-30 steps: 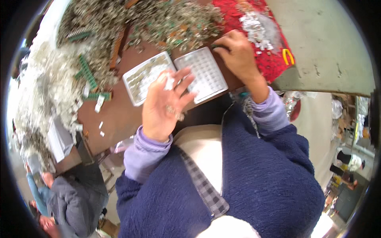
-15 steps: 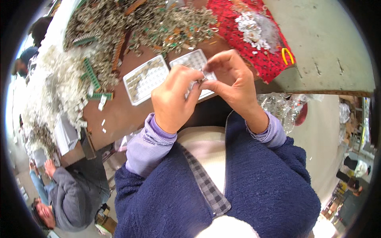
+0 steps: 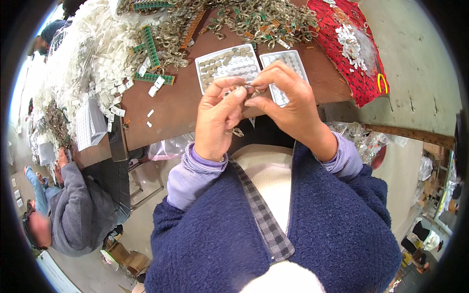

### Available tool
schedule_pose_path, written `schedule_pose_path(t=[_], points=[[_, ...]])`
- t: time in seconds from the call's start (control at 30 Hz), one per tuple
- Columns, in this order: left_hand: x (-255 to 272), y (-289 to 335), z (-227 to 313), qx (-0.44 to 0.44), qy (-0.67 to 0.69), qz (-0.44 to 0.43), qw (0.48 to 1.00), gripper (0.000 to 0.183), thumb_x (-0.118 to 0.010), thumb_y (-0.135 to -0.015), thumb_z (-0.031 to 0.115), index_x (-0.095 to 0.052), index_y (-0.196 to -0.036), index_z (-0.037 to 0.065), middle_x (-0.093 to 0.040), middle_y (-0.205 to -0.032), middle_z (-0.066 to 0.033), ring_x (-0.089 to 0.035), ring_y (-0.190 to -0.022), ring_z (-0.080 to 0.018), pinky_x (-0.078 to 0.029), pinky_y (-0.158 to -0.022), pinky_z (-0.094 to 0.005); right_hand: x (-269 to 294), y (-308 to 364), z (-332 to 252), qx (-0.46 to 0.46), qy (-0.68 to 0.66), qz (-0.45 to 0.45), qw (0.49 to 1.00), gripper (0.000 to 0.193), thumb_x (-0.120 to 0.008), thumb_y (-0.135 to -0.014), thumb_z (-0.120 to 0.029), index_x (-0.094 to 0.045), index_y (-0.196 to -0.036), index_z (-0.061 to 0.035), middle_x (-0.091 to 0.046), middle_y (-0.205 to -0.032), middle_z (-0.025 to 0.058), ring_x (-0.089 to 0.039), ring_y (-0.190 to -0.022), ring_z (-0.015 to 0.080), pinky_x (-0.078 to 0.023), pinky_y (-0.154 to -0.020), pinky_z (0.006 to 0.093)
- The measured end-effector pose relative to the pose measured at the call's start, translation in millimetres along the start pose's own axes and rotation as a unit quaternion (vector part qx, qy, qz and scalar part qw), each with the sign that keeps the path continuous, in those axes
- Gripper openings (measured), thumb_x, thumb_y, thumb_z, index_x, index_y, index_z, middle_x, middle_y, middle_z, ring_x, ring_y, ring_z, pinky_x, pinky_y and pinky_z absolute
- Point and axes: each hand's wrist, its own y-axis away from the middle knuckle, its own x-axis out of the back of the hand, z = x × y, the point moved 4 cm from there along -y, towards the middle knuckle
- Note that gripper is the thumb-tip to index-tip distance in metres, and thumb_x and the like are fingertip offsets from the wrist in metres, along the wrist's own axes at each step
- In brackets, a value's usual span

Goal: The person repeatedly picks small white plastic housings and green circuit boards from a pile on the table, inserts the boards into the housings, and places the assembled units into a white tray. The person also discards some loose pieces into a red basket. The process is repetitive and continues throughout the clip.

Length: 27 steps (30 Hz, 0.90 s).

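Note:
My left hand (image 3: pixel 217 115) is closed, with thumb and fingertips pinched together and small shiny metal pieces in it. One chain-like metal piece (image 3: pixel 237 132) pokes out below its palm. My right hand (image 3: pixel 291 100) meets it from the right, thumb and forefinger curled close around a tiny piece at the left fingertips; what that piece is cannot be made out. Just beyond the hands lies a white tray (image 3: pixel 198 69) with rows of round grey discs in part of its pockets. To its right sits a second white tray (image 3: pixel 304 72) with round pockets, partly covered by my right hand.
Tangled metal chain-like pieces (image 3: pixel 264 22) with green strips (image 3: pixel 150 46) heap at the back. White tags (image 3: pixel 97 44) pile at left. A red cloth (image 3: pixel 337 51) holds white bits and a yellow U-shaped handle (image 3: pixel 382 84). A seated person (image 3: pixel 83 210) works at lower left.
The view has shifted, so the table and trays appear farther right. My left hand has turned, showing its thumb and the metal piece below its palm. Both hands remain together.

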Motion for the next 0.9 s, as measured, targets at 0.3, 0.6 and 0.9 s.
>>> schedule_pose_path(t=[0.3,0.6,0.9], points=[[-3.3,-4.9,-3.3,-0.025,-0.098,0.038,0.994,0.018,-0.08,-0.102,0.018,-0.073,-0.116,0.01,-0.063,-0.089,0.0072,-0.049,-0.064,0.0001,-0.035,-0.055,-0.0181,-20.5,2.6,22.9,-0.071,-0.133,0.024,0.988,0.028,-0.074,-0.088,0.011,-0.066,-0.111,-0.0016,-0.07,-0.109,0.0117,-0.07,-0.104,0.0243,-0.056,-0.091,0.0333],[-2.4,-4.6,-2.2,-0.07,-0.087,0.061,0.992,0.019,-0.086,-0.096,0.014,-0.073,-0.106,0.006,-0.07,-0.091,0.0038,-0.056,-0.069,-0.0009,-0.044,-0.06,-0.0189,-16.9,3.6,20.0,-0.083,-0.056,0.016,0.995,0.017,-0.076,-0.092,0.01,-0.069,-0.105,0.0004,-0.071,-0.103,0.0088,-0.069,-0.087,0.0152,-0.056,-0.073,0.0294],[97.6,16.7,104.4,-0.316,-0.684,0.283,0.594,0.023,-0.084,-0.09,0.014,-0.078,-0.112,0.01,-0.074,-0.106,-0.0099,-0.076,-0.09,-0.0265,-0.059,-0.077,-0.0385,-32.8,-8.5,-0.1,0.011,0.028,-0.056,0.998,0.015,-0.075,-0.09,0.008,-0.072,-0.103,0.0018,-0.069,-0.093,0.0141,-0.068,-0.081,0.0274,-0.053,-0.07,0.0346]])
